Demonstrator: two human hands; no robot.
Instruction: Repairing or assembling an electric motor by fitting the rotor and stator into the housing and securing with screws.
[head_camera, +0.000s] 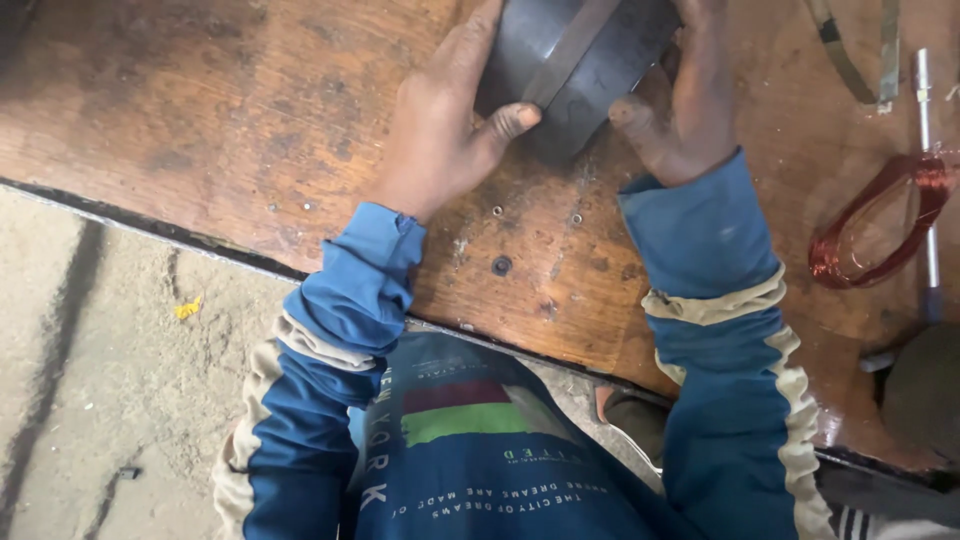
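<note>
A dark grey metal cylinder (575, 60) with a lighter strip across it lies on the worn wooden workbench (250, 110) at the top centre, partly cut off by the frame's edge. My left hand (445, 120) grips its left side, thumb pressed against the near edge. My right hand (680, 100) holds its right side, thumb also on the near edge. Both arms wear blue sleeves with cream stripes.
A coil of reddish copper wire (880, 220) lies at the right, crossing a thin metal rod (928, 170). A bent metal strap (860, 60) sits at the top right. Small screws and holes (500, 265) dot the bench. The bench edge runs diagonally; sandy floor (90, 380) lies below left.
</note>
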